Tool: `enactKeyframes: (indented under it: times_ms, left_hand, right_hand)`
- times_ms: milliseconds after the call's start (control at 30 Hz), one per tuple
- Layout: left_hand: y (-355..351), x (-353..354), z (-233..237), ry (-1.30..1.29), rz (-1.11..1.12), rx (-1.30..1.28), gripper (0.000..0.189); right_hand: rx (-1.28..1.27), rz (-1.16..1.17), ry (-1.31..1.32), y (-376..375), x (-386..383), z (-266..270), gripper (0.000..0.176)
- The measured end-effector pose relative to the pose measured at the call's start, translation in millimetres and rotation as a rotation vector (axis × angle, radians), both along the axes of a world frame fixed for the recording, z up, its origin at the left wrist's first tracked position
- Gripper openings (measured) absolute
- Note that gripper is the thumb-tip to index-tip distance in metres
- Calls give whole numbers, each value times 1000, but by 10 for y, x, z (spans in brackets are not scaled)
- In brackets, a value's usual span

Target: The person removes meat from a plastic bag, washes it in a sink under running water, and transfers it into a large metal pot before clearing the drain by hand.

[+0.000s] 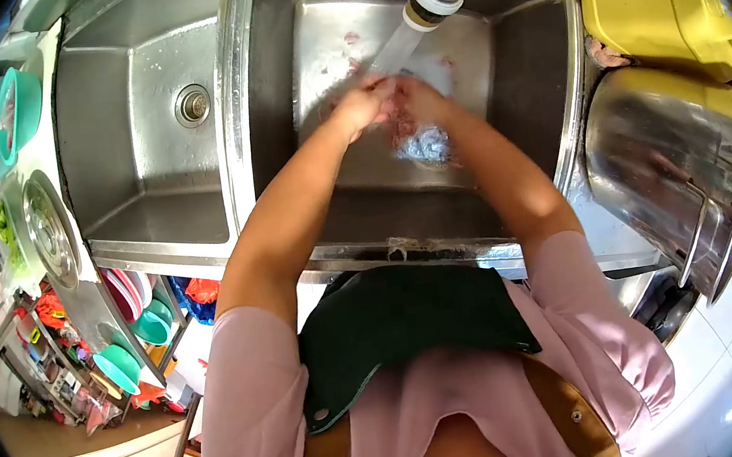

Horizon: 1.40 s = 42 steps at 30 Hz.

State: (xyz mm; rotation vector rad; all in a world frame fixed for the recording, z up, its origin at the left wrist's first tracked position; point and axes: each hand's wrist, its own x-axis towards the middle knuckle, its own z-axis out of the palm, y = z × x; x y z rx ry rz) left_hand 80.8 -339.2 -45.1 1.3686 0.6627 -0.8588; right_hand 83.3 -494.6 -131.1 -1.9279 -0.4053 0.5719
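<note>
My left hand [360, 109] and my right hand [420, 102] meet inside the right sink basin, under water running from the tap [433, 0]. Their curled fingers close around reddish raw meat [402, 125], partly covered by the hands and blurred. A crumpled, shiny blue-white thing [424, 145], perhaps a plastic bag, lies just below my right hand. Small reddish scraps [351, 38] are scattered on the wet floor of the basin [481, 53].
To the left is a second steel basin [180, 159] with a drain [192, 106]. A yellow jerrycan [662, 10] and a large steel pot [655, 150] stand at the right. Teal bowls [26, 109] and a glass lid [50, 230] sit on the left side.
</note>
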Motion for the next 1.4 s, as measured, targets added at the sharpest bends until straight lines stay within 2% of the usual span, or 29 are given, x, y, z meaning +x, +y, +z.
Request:
enactKeyframes:
  times_ms: [33, 67, 100, 133, 233, 300, 367, 400, 433, 533, 567, 633, 667, 733, 800, 833, 867, 900, 933, 967, 1033, 1067, 1100, 1167, 1200, 1267, 1300, 1367, 1400]
  left_hand:
    - [-31, 104, -254, -237, -124, 100, 20]
    - [-50, 186, -413, -475, -252, 198, 20]
    - [-58, 288, -364, -493, -194, 159, 20]
    - [-48, 372, -284, -416, -158, 109, 19]
    - [-15, 493, -5, -288, -44, -17, 18]
    - [24, 476, 86, -236, 34, -96, 17]
    - [73, 424, 127, -201, 102, -321, 17]
    - [80, 382, 167, -211, 119, -316, 17]
    - [91, 347, 148, -207, 119, -318, 17]
    - [161, 183, -45, -372, -52, -13, 15]
    - [230, 135, -157, -373, -48, -12, 15]
    - [400, 42, -356, -170, -21, 228, 14]
    - [437, -10, -423, -173, -20, 225, 14]
    - [497, -124, -484, 16, -190, 294, 12]
    - [589, -236, -653, -61, -632, 391, 10]
    - [617, -281, -645, -131, -849, 452, 11]
    - [660, -331, -685, -129, -850, 456, 11]
    - [708, -395, -763, -229, -983, 448, 13]
    - [743, -445, -850, -335, -1115, 440, 14]
    - [757, -514, -919, -335, -1115, 447, 14]
    - [802, -708, -1172, -256, -1014, 559, 16]
    - [1016, -989, -1824, -572, -1014, 646, 19]
    - [1008, -907, -1601, -570, -1019, 646, 19]
    - [877, -690, -866, -126, -1192, 385, 48]
    - [834, -712, -909, -132, -1193, 381, 48]
    - [750, -774, -1035, 417, -384, 147, 49]
    - [704, -776, -977, 418, -384, 135, 49]
    - [621, -651, -668, 602, -105, -273, 48]
    - [559, -580, -468, 573, -81, -301, 45]
  right_hand:
    - [4, -2, 6, 1, 132, 202, 31]
    - [-240, 70, -13, 7, 285, 468, 30]
    - [-483, 143, -30, -1, 388, 659, 29]
    - [-480, 140, -24, -17, 425, 754, 29]
    - [-424, 85, -11, -60, 462, 899, 26]
    - [-63, -158, 401, -80, 442, 934, 25]
    - [60, -199, 483, -38, 355, 966, 23]
    - [183, -238, 559, -22, 303, 988, 22]
    - [182, -239, 562, -34, 249, 1012, 22]
    - [234, -125, 504, -73, 115, 1063, 20]
    - [220, -121, 438, -86, 82, 1058, 21]
    - [204, -117, 373, -142, 19, 1071, 22]
    - [128, -50, 426, -188, 6, 1089, 24]
    - [49, 19, 474, -293, -66, 849, 25]
    - [-336, 452, -200, -347, -288, 153, 20]
    - [-436, 366, 92, -197, -356, 565, 23]
    - [-528, 275, 386, -42, -425, 994, 27]
    - [-523, 276, 385, -40, -568, 664, 27]
    - [-512, 282, 210, -41, -826, 65, 26]
    - [-499, 288, 35, -37, -981, -339, 26]
    - [-509, 289, -14, -1, -1032, -542, 25]
    - [-526, 290, -53, 23, -1062, -607, 23]
    - [-522, 286, -51, 69, -1073, -683, 23]
    - [-569, 246, 261, 190, -1069, -759, 22]
    - [-575, 243, 261, 268, -1063, -684, 22]
    - [-256, 254, 59, 474, -1034, -285, 19]
    - [-267, 257, 63, 543, -1048, -97, 19]
    - [-171, 246, 29, 705, -1036, 296, 14]
    - [-117, 236, 8, 783, -1014, 463, 12]
